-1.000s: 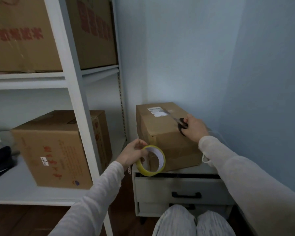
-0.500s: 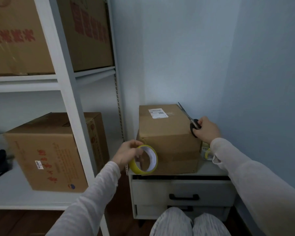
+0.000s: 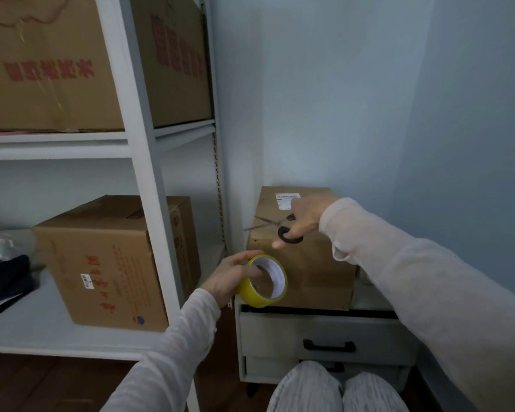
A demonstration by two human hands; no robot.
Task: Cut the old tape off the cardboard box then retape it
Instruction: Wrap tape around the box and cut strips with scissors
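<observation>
One cardboard box [image 3: 309, 272] sits shut on the drawer unit [image 3: 324, 331], contents hidden; my right grip [image 3: 306, 215] holds scissors [image 3: 272, 223] above its top, blades blurred; my left grip [image 3: 229, 278] clasps the yellow tape roll [image 3: 247, 292] near its front.

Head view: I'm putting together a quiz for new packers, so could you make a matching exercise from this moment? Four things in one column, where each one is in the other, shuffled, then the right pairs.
Things
1. tape roll
2. scissors
3. cardboard box
4. white label

Places
A. standing on the drawer unit
B. gripped by the right hand
C. stuck on the top face of the cardboard box
D. held by the left hand

Pairs: 1-D, 2-B, 3-A, 4-C
</observation>
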